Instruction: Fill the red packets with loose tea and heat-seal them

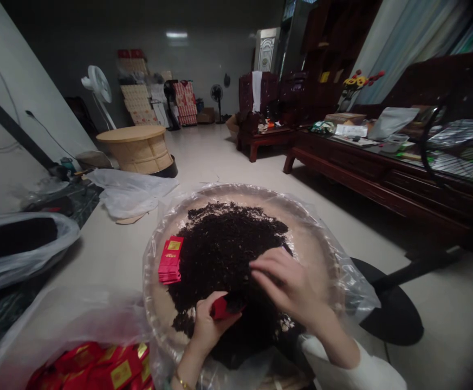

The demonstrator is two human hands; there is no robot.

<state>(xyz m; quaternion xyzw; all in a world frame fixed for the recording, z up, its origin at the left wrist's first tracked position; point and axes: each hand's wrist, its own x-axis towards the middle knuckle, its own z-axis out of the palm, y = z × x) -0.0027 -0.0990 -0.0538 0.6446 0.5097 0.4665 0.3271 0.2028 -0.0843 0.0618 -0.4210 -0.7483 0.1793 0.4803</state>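
Observation:
My left hand [212,325] is closed around a small red packet [220,307], whose dark open end faces the right. Just to the right, my right hand [280,279] hovers over the dark loose tea leaves [224,244], slightly blurred. Its fingers are curled toward the thumb, and what lies between them is hidden. The tea is heaped in a wide round tray [321,238] lined with clear plastic. On the tray's left side rests a stack of flat red packets [170,261] with gold labels.
At lower left, a clear plastic bag [85,309] holds many red-and-gold packets [110,365]. Another bag [63,238] of dark material stands at far left. A black round stand base [394,311] sits right of the tray. A dark wooden table [350,162] runs along the right.

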